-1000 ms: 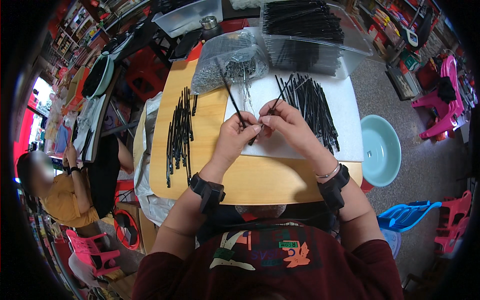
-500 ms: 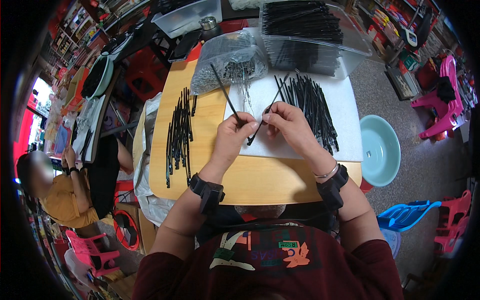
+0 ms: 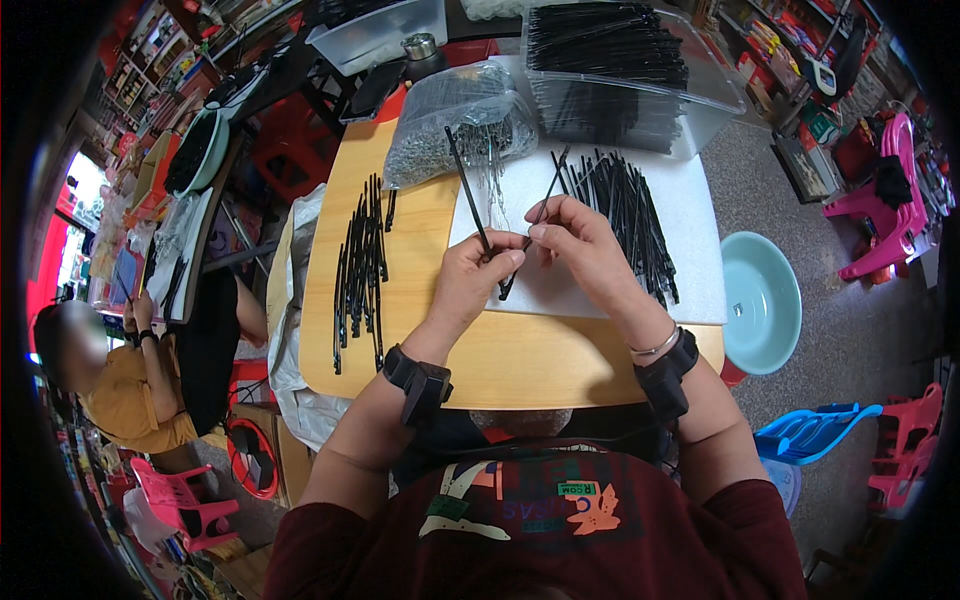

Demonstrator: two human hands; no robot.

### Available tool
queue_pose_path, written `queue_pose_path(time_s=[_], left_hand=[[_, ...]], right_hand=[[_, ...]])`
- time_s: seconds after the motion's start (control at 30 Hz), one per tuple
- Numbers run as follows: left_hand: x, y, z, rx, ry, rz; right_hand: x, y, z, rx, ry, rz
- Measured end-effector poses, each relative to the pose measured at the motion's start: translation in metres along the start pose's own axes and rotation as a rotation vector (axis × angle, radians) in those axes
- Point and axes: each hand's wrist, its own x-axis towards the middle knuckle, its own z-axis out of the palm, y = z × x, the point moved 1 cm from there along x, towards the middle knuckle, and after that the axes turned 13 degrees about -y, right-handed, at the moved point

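Over the white foam sheet (image 3: 695, 230), my left hand (image 3: 470, 282) pinches a thin black rod (image 3: 462, 170) that slants up and away to the left. My right hand (image 3: 585, 245) has its fingers closed on another thin black rod (image 3: 553, 182), tilted up to the right, its lower end showing below the fingertips. The two hands almost touch. Beside my right hand lies a loose pile of black rods (image 3: 635, 225). Left of my left hand, more black rods (image 3: 360, 265) lie on the wooden table (image 3: 420, 345). Thin metal wire pieces (image 3: 492, 185) spill from a clear plastic bag (image 3: 425, 150).
A clear bin (image 3: 705, 120) full of black rods stands at the far right, another clear tub (image 3: 365, 50) at the far left. A pale blue basin (image 3: 765, 300) is right of the table. At the left sits a person (image 3: 140, 395) holding a thin dark piece.
The rod in my left hand has swung a little to the right and more upright. My right hand and its rod have barely shifted.
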Motion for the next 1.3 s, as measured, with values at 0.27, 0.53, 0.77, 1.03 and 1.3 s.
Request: queue_pose_path(time_s=[0.27, 0.53, 0.77, 1.03, 1.3], left_hand=[[0.002, -0.003, 0.0, -0.025, -0.015, 0.071], [0.003, -0.001, -0.001, 0.04, 0.038, 0.057], [0.001, 0.0, 0.002, -0.011, 0.031, 0.032], [0.001, -0.002, 0.004, -0.008, 0.007, -0.009], [0.002, -0.003, 0.004, 0.01, -0.02, -0.037]], right_hand=[[0.002, 0.007, -0.002, 0.003, -0.036, 0.038], [0.001, 0.009, 0.001, -0.061, -0.013, 0.016], [-0.001, 0.01, 0.009, -0.279, 0.104, -0.029], [0.0, 0.019, 0.012, -0.546, 0.207, -0.086], [-0.001, 0.017, 0.01, -0.58, 0.242, -0.125]])
